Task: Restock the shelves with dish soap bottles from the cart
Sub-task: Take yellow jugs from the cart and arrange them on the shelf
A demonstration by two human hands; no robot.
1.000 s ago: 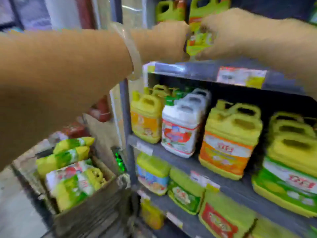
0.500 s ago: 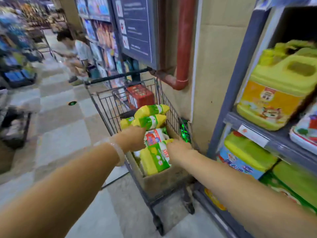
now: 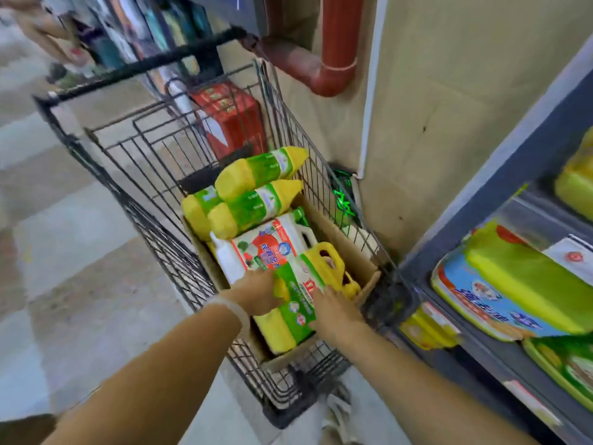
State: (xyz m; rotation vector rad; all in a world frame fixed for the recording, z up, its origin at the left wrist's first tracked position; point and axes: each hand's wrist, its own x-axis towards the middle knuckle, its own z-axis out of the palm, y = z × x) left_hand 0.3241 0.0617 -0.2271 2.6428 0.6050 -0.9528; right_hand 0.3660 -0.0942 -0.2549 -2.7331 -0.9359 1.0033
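your left hand and right hand clasp either side of the yellow dish soap jug, fingers curled onto it, as it lies in the cardboard box inside the cart, beside the shelves.

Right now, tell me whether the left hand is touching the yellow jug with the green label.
Touching. Head view: the left hand presses against the yellow jug.
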